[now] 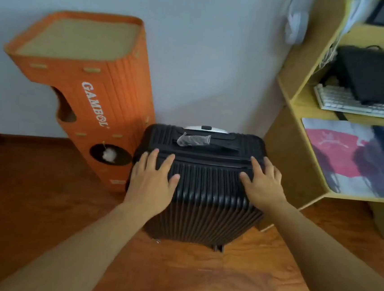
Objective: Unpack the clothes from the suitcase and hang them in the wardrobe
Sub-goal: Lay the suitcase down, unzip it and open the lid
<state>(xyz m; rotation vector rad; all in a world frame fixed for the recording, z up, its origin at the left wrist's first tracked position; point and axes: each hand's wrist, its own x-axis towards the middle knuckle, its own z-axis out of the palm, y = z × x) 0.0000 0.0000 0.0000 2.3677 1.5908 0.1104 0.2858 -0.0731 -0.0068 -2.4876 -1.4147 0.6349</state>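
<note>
A black ribbed hard-shell suitcase point(207, 193) stands upright and closed on the wooden floor against the wall. Its silver pull handle point(206, 129) and a plastic-wrapped carry handle point(194, 139) show on top. My left hand point(153, 181) lies flat with straight fingers on the upper left front of the case. My right hand point(261, 183) lies flat on the upper right front edge. No clothes and no wardrobe are in view.
An orange cardboard cat scratcher tower point(90, 93) stands to the left of the suitcase, almost touching it. A yellow wooden shelf unit point(304, 137) with a keyboard point(354, 106), a black bag and folded fabric stands close on the right. Wooden floor point(174, 272) lies in front.
</note>
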